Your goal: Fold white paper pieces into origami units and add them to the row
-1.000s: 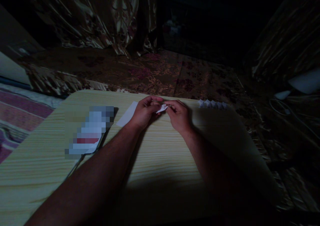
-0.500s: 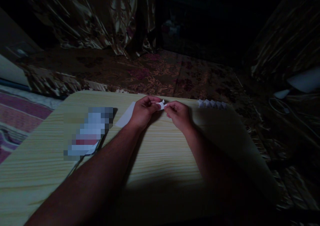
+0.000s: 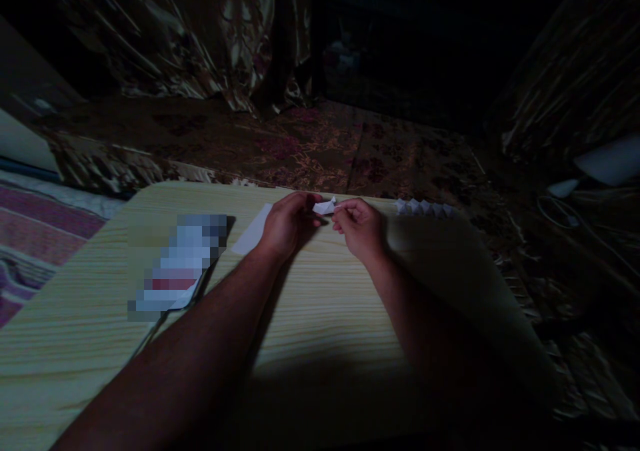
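Observation:
Both hands meet over the far part of a light wooden table [image 3: 320, 318]. My left hand [image 3: 287, 224] and my right hand [image 3: 357, 228] each pinch one end of a small folded white paper piece [image 3: 324, 206], held just above the tabletop. Fingers of both hands are curled closed on it. A white paper strip [image 3: 253, 229] lies flat on the table just left of my left hand. A row of several small folded white paper pieces [image 3: 424, 206] sits at the table's far right edge, right of my right hand.
A blurred-out flat object [image 3: 177, 264] lies on the table's left half. Patterned dark fabric [image 3: 320, 144] covers the floor beyond the table, with shiny curtains behind. A striped rug [image 3: 35, 238] is at left; white cables [image 3: 565, 214] lie at right. The room is dim.
The paper piece has been turned and lifted slightly between my fingertips. My hands drew a little apart, then held near the same spot.

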The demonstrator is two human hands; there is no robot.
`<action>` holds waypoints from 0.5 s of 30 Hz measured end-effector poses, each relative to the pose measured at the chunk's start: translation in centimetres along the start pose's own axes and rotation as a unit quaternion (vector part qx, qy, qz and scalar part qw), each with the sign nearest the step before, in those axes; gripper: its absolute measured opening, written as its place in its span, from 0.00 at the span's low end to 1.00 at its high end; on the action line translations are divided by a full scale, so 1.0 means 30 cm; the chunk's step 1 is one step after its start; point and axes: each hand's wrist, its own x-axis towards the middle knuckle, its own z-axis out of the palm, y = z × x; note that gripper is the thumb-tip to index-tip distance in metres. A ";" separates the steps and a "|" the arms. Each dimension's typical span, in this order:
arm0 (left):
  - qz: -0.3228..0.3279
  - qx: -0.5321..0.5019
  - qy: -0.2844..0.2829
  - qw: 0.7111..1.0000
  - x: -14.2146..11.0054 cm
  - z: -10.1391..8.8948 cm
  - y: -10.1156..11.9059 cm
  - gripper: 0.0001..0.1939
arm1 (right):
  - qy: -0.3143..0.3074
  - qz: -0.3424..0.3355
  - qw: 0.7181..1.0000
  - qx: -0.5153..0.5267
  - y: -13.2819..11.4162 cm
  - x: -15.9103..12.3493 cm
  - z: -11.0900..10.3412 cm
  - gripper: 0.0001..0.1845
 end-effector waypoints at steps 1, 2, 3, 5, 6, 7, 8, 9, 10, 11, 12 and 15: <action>-0.009 0.001 0.000 1.000 0.001 0.000 -0.001 0.14 | 0.002 -0.004 1.000 0.003 -0.004 -0.002 0.002 0.11; -0.017 0.002 -0.001 1.000 0.001 0.000 -0.001 0.15 | 0.002 -0.008 1.000 0.007 -0.006 -0.003 0.004 0.11; -0.025 0.002 -0.004 1.000 0.002 -0.001 -0.002 0.16 | 0.001 -0.010 1.000 0.011 -0.007 -0.004 0.005 0.11; -0.034 0.004 -0.016 0.999 0.003 -0.003 -0.003 0.17 | -0.004 -0.014 1.000 0.016 -0.005 -0.005 0.005 0.11; -0.036 0.005 -0.023 0.999 0.003 -0.005 -0.003 0.18 | -0.007 -0.016 1.000 0.016 -0.004 -0.005 0.004 0.11; -0.039 0.005 -0.029 0.999 0.004 -0.006 -0.003 0.18 | -0.009 -0.017 1.000 0.015 -0.002 -0.006 0.003 0.11; -0.041 0.004 -0.035 0.999 0.004 -0.006 -0.003 0.18 | -0.011 -0.018 1.000 0.014 -0.001 -0.006 0.002 0.10; -0.042 0.003 -0.041 0.998 0.004 -0.006 -0.003 0.19 | -0.014 -0.019 1.000 0.013 -0.001 -0.007 0.002 0.10; -0.042 0.002 -0.045 0.998 0.004 -0.006 -0.002 0.20 | -0.016 -0.022 1.000 0.013 -0.001 -0.008 0.001 0.10; -0.042 0.001 -0.046 0.998 0.004 -0.004 -0.001 0.20 | -0.019 -0.028 0.999 0.013 -0.002 -0.010 0.002 0.10; -0.040 0.000 -0.046 0.998 0.004 -0.003 0.000 0.21 | -0.024 -0.034 0.999 0.013 -0.004 -0.012 0.002 0.09; -0.035 0.004 -0.034 0.999 0.003 0.000 0.004 0.20 | -0.036 -0.053 0.998 0.010 -0.010 -0.019 0.007 0.08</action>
